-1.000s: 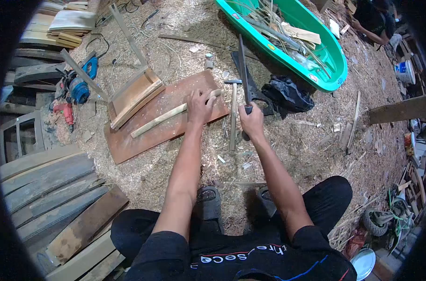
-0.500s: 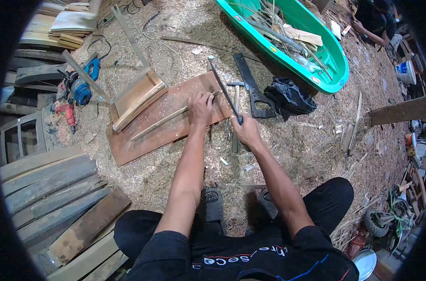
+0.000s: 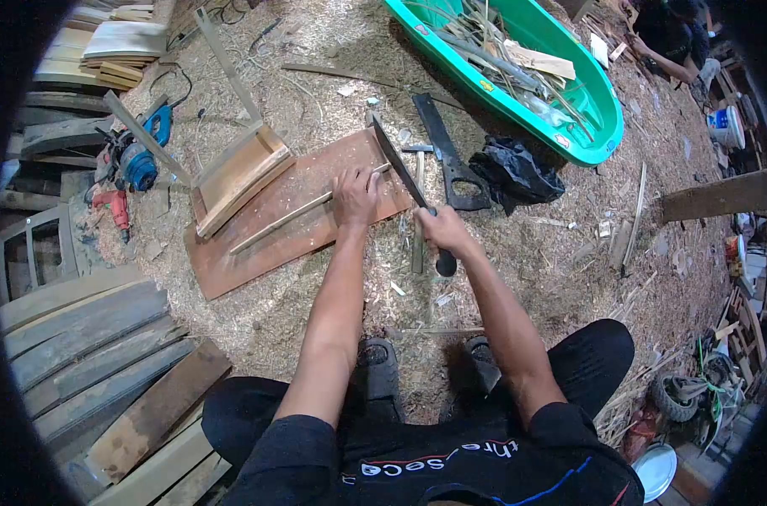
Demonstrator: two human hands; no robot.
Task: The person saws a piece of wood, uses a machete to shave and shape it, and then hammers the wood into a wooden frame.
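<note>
On the brown board point(image 3: 227, 274), the left hand point(image 3: 354, 198) curls fingers over a stick point(image 3: 295, 217); the right hand point(image 3: 444, 229) closes its fingers around a machete point(image 3: 404, 169) (pointing far left).

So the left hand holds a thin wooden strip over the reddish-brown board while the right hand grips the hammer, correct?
Not the hammer, which lies on the floor: the head view shows the right hand gripping a long knife. The left hand does hold the strip over the board.
</note>
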